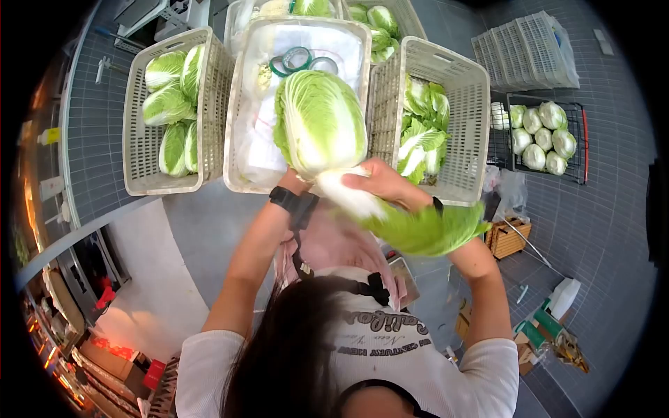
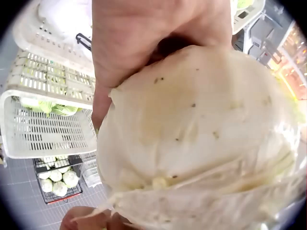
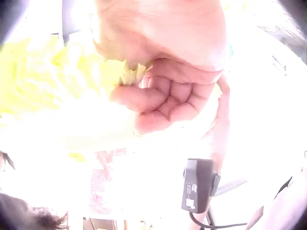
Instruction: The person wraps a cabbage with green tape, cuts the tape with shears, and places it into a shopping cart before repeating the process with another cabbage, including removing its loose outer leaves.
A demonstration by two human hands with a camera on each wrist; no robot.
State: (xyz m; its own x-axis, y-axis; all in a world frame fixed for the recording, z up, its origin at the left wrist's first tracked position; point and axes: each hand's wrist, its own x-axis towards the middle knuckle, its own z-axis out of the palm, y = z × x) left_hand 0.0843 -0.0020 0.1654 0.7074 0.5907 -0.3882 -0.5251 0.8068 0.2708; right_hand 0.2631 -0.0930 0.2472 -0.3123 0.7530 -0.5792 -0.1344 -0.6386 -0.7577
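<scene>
While the left hand steadies the cabbage, the right draws a leaf aside

As I watch, with twelve o'clock straight ahead of the person, the big cabbage (image 1: 322,122) sits over the near part of the middle crate (image 1: 300,23), tape rolls (image 1: 297,58) lying beyond it toward eleven. The left hand (image 1: 298,182) grips it around the base. The right hand (image 1: 383,182) has its fingers curled around the pale rib of a loose leaf (image 1: 425,230); whether that rib is fully free of the base, I can't tell.

To do this well, I'd say, keep the left grip firm but gentle, take the leaf low on its thick rib, and pull outward smoothly, so it snaps near the base without tearing the next one. The dark specks on the pale butt deserve a look too.

The cabbage's long axis runs roughly from six to twelve: butt toward the person, leafy crown pointing away. The leaf, blurred at its green end, points to about four o'clock. Crates of greens stand at nine (image 1: 217,90) and three (image 1: 463,90) beside the middle one.
</scene>
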